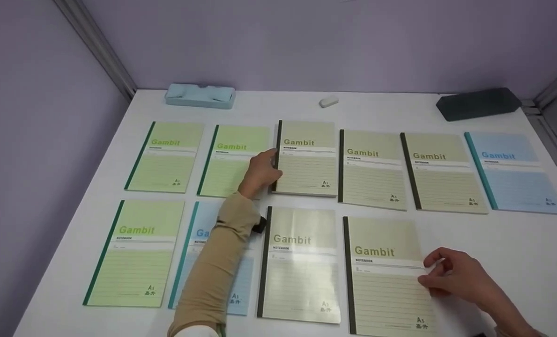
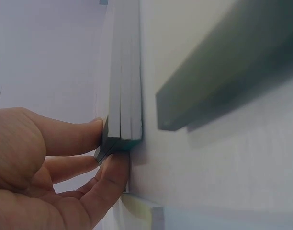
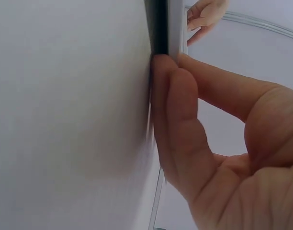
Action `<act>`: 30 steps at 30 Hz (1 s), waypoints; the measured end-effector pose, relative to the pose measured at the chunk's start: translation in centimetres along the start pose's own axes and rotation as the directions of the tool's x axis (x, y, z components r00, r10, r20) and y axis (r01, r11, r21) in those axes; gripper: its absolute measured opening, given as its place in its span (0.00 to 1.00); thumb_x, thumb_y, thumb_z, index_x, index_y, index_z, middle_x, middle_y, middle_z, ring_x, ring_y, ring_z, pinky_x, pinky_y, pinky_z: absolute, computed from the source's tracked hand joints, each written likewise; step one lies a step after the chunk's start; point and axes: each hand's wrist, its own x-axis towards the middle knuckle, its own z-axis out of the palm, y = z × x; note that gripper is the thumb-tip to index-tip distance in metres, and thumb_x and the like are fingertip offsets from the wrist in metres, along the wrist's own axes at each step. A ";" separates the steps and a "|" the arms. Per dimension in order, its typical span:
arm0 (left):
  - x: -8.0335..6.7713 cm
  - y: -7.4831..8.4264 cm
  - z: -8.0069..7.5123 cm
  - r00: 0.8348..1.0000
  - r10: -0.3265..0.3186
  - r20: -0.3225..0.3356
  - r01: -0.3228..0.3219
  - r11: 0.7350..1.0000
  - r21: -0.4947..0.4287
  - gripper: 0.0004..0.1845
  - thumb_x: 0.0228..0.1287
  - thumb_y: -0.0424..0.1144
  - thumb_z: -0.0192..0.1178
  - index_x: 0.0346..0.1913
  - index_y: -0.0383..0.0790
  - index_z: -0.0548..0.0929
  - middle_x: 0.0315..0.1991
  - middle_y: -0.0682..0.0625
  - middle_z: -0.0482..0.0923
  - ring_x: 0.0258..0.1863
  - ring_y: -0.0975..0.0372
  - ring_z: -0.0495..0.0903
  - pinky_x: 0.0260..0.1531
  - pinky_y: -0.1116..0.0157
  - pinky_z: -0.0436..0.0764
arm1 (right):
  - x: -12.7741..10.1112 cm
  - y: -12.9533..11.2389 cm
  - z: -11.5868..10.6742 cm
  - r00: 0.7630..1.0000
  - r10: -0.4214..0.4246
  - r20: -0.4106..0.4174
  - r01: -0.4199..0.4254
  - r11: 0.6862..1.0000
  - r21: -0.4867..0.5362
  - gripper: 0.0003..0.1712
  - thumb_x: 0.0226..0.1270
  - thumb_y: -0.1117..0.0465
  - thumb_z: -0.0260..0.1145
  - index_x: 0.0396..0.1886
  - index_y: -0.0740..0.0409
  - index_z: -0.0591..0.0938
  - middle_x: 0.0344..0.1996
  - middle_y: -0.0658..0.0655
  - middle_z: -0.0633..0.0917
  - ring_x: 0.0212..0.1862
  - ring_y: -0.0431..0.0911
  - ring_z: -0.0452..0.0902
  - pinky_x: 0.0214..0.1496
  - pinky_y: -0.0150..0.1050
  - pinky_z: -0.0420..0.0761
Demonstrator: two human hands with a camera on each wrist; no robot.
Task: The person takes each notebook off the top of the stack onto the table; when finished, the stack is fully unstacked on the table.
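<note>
Gambit notebooks lie in two rows on a white table (image 1: 517,252). My left hand (image 1: 259,172) reaches to the back row and pinches the dark spine edge of an olive notebook stack (image 1: 306,159). In the left wrist view its thumb and fingers (image 2: 113,165) clamp the corner of that stack (image 2: 125,86). My right hand (image 1: 442,274) grips the right edge of the front-right olive notebook (image 1: 383,281). In the right wrist view the thumb and fingers (image 3: 168,91) pinch that notebook's edge (image 3: 162,24), lifting it slightly off the table.
Green notebooks (image 1: 166,157) fill the left side, and a blue one (image 1: 512,173) lies far right. My left sleeve crosses another blue notebook (image 1: 243,281). A light blue case (image 1: 200,96), a white eraser (image 1: 328,101) and a dark case (image 1: 477,104) sit along the back wall.
</note>
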 end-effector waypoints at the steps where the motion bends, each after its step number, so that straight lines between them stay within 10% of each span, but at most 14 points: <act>1: 0.0 0.0 0.0 1.000 0.000 0.002 0.000 1.000 0.004 0.35 0.61 0.28 0.55 0.72 0.34 0.59 0.70 0.39 0.61 0.70 0.52 0.59 0.64 0.58 0.63 | 0.0 0.1 0.0 1.000 0.000 0.000 0.000 1.000 -0.008 0.23 0.52 0.59 0.76 0.41 0.66 0.76 0.24 0.56 0.80 0.26 0.47 0.80 0.28 0.37 0.80; 11: -0.1 0.2 0.0 1.000 0.002 -0.003 -0.002 1.000 0.021 0.34 0.62 0.29 0.56 0.72 0.35 0.60 0.69 0.40 0.63 0.69 0.52 0.61 0.63 0.58 0.65 | 0.8 -2.1 -1.8 0.993 -0.115 -0.022 0.113 0.991 -0.064 0.20 0.62 0.51 0.69 0.41 0.64 0.79 0.26 0.56 0.81 0.26 0.47 0.80 0.28 0.39 0.80; 19: 0.1 0.3 0.1 1.000 -0.003 -0.010 0.003 1.000 0.029 0.34 0.62 0.28 0.56 0.72 0.35 0.61 0.69 0.40 0.63 0.68 0.52 0.61 0.63 0.58 0.65 | 4.0 -7.6 -2.7 0.936 -0.343 -0.078 0.347 0.937 0.042 0.24 0.66 0.52 0.66 0.49 0.68 0.78 0.35 0.65 0.81 0.33 0.52 0.84 0.36 0.37 0.82; 30: 0.1 0.3 0.1 0.999 0.004 -0.041 -0.001 0.998 0.066 0.23 0.59 0.28 0.56 0.59 0.29 0.75 0.55 0.37 0.76 0.47 0.52 0.74 0.51 0.58 0.74 | 10.8 -14.0 -0.1 0.943 -0.330 0.046 0.313 0.926 0.212 0.25 0.68 0.57 0.64 0.56 0.72 0.75 0.50 0.67 0.79 0.42 0.52 0.83 0.47 0.40 0.81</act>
